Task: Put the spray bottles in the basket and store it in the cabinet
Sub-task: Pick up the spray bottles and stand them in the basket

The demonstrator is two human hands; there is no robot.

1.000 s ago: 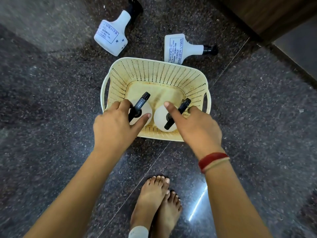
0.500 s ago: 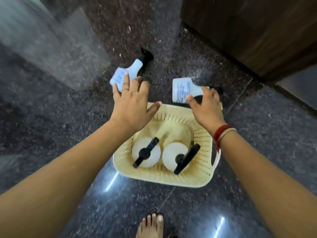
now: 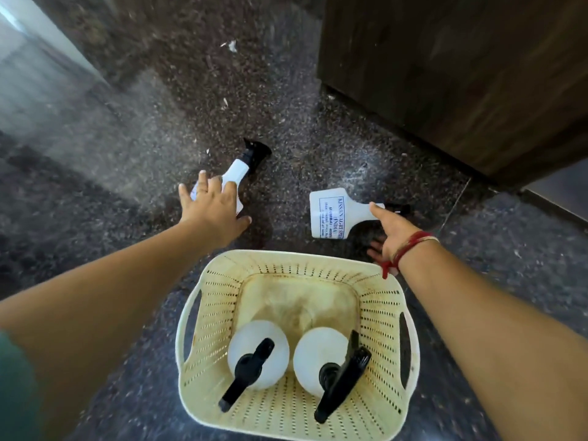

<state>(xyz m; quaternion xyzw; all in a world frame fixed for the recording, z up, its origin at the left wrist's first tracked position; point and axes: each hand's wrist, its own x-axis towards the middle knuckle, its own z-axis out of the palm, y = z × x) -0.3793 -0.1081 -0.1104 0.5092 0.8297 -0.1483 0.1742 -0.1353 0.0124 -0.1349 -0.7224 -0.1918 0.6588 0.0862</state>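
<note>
A cream perforated basket stands on the dark floor in front of me. Two white spray bottles with black trigger heads stand upright in its near half, one on the left and one on the right. Two more white bottles lie on the floor beyond it. My left hand rests, fingers spread, over the left lying bottle. My right hand is open beside the neck of the right lying bottle, thumb touching it.
A dark wooden cabinet stands at the back right, its base close to the right lying bottle. A pale wall or door panel runs along the left. Small white scraps lie on the speckled granite floor.
Both hands have left the upright bottles in the basket and reached forward past its far rim to the two bottles lying on the floor. The view has tilted up toward the cabinet.
</note>
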